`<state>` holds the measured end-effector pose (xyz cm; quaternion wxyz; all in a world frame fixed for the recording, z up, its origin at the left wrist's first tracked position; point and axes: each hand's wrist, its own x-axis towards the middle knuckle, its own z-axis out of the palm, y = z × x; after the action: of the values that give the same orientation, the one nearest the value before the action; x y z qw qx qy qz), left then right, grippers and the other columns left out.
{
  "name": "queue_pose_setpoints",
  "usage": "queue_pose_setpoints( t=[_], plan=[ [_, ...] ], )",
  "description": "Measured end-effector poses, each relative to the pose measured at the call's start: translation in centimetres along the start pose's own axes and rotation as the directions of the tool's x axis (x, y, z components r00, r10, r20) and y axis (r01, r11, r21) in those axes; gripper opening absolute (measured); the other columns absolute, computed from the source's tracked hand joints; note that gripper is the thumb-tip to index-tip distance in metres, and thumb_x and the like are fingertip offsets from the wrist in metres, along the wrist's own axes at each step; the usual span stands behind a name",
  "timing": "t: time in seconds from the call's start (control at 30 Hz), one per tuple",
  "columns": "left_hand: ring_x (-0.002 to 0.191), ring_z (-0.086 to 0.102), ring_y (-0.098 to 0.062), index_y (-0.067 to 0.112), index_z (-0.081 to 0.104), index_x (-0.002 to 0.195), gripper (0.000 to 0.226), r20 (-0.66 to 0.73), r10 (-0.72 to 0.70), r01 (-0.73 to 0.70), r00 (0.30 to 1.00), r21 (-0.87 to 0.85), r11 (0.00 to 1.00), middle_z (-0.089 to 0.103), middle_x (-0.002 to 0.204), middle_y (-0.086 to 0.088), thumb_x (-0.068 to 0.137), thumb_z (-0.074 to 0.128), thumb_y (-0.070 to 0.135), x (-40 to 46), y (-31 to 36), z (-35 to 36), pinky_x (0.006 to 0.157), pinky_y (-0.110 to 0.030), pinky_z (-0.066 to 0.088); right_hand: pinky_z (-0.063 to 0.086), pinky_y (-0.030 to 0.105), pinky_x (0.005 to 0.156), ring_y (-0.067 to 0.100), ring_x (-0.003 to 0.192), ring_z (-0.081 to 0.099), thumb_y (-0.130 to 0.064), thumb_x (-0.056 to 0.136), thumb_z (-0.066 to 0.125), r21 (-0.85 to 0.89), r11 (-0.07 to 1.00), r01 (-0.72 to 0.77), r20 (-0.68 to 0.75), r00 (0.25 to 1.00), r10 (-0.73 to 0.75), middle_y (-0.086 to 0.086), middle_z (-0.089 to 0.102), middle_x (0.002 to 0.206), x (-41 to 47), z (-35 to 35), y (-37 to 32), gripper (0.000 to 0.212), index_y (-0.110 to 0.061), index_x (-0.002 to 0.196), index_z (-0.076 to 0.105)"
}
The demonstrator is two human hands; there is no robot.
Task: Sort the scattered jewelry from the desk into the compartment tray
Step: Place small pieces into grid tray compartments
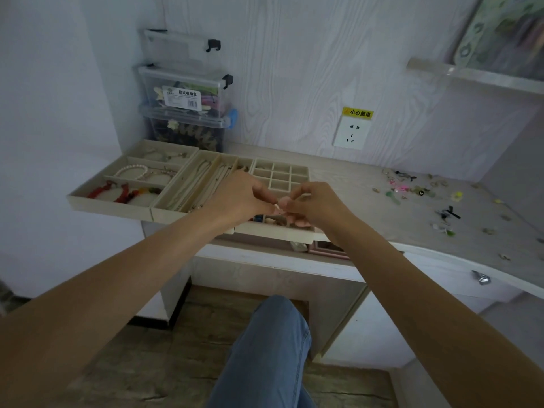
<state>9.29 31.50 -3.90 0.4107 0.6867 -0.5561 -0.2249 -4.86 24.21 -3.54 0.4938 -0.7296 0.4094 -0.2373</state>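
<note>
1. Writing: a yellow sign [357,113] above the wall socket [351,133], right of centre, reads "小心触电". The label [181,99] on the middle clear box [184,91], upper left, reads "软式收纳盒".
2. Tray [112,201]: beige, at centre left on the tabletop [353,184]; its left end overhangs the edge. Left compartments hold a pearl bracelet [131,172] and red beads [101,190]; the long middle ones hold chains [194,184] running front to back.
3. Grip: left hand [238,198] and right hand [312,204] meet at frame centre over the tray's small-cell section, both pinching one small pale piece [278,206] between their fingertips. Its axis cannot be told.
4. Loose jewelry [412,189] lies scattered at the right, well apart from the hands.
</note>
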Motion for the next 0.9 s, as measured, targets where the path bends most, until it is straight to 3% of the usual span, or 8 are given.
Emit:
queue_pose_setpoints(
  t=[0.2, 0.37, 0.6, 0.7, 0.9],
  plan=[
    [0.084, 0.066, -0.007, 0.016, 0.074, 0.090, 0.018, 0.010, 0.023, -0.023, 1.000, 0.003, 1.000, 0.070, 0.084, 0.006, 0.074, 0.076, 0.007, -0.1, -0.9, 0.3, 0.089, -0.030, 0.052, 0.053, 0.020, 0.059, 0.010, 0.055, 0.063, -0.011, 0.083, 0.070, -0.077, 0.997, 0.007, 0.014, 1.000, -0.006, 0.014, 0.070, 0.076, 0.2, -0.1, 0.0, 0.010, -0.008, 0.081, 0.061],
    [0.085, 0.065, -0.005, 0.016, 0.071, 0.098, 0.021, -0.036, 0.042, -0.041, 0.998, 0.008, 0.999, 0.070, 0.090, 0.005, 0.077, 0.074, 0.014, 0.0, -1.6, 0.6, 0.082, -0.022, 0.052, 0.052, 0.021, 0.058, 0.015, 0.059, 0.063, -0.008, 0.084, 0.068, -0.001, 1.000, -0.026, 0.040, 0.999, 0.026, 0.013, 0.068, 0.071, 0.4, -0.1, 0.0, 0.010, -0.008, 0.077, 0.062],
    [0.075, 0.065, -0.001, 0.018, 0.072, 0.099, 0.019, -0.015, 0.113, -0.112, 0.993, 0.036, 0.993, 0.070, 0.079, 0.010, 0.080, 0.072, 0.018, 0.0, -2.1, 0.3, 0.076, -0.020, 0.051, 0.051, 0.020, 0.057, 0.012, 0.056, 0.062, -0.009, 0.083, 0.068, -0.009, 1.000, -0.014, 0.034, 0.999, 0.014, 0.012, 0.069, 0.074, 0.5, -0.5, 0.0, 0.006, -0.005, 0.083, 0.064],
    [0.076, 0.063, 0.005, 0.020, 0.071, 0.102, 0.020, 0.037, 0.146, -0.148, 0.989, 0.076, 0.986, 0.066, 0.078, 0.019, 0.082, 0.070, 0.016, 0.1, -1.9, 0.0, 0.076, -0.013, 0.048, 0.051, 0.021, 0.059, 0.012, 0.057, 0.062, -0.011, 0.083, 0.069, -0.133, 0.991, 0.024, 0.009, 1.000, -0.023, 0.013, 0.070, 0.078, 0.8, -0.4, 0.1, 0.007, -0.005, 0.086, 0.067],
    [0.074, 0.065, -0.008, 0.021, 0.066, 0.094, 0.018, 0.072, 0.097, -0.108, 0.993, 0.167, 0.980, 0.068, 0.071, 0.007, 0.078, 0.072, 0.014, 0.3, -1.8, -0.2, 0.078, -0.030, 0.051, 0.040, 0.014, 0.053, 0.014, 0.073, 0.058, -0.020, 0.083, 0.069, -0.504, 0.854, 0.128, 0.031, 0.991, -0.130, 0.002, 0.060, 0.087, 1.3, 0.4, 0.1, 0.008, -0.015, 0.087, 0.066]
  ],
)
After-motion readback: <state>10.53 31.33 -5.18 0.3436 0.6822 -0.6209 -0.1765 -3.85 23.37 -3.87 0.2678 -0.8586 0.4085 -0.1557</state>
